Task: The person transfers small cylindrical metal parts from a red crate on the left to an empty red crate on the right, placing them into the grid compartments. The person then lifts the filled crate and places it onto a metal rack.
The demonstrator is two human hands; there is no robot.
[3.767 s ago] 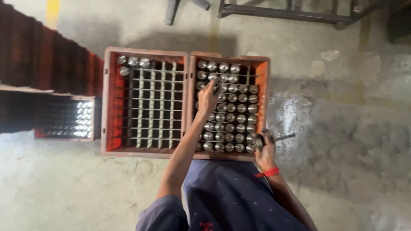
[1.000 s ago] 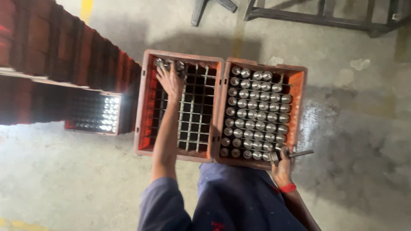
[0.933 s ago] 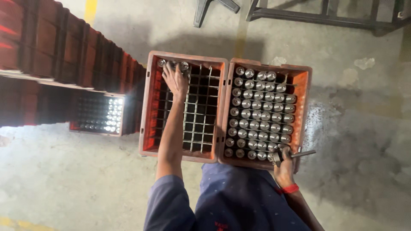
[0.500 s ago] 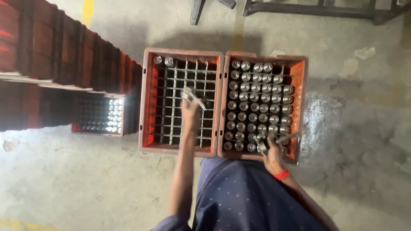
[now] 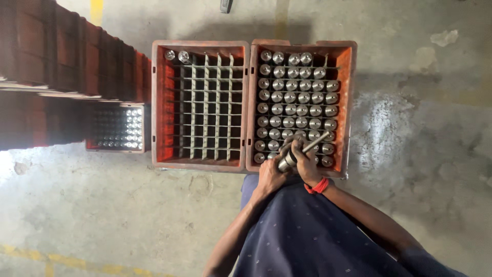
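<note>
Over the near edge of the full right crate, both hands, left and right, clasped around one metal cylinder lying tilted across the packed rows. Apparently mid-transfer; next, likely carrying it across and lowering it upright into a free cell of the left crate.

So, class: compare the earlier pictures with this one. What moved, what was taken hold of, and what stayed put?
The left hand came back from the far corner of the left crate, where two metal cylinders now stand, and joined the right hand on a metal part over the near edge of the right crate. The right hand kept its grip there. Both crates and the stacked crates stayed put.
</note>
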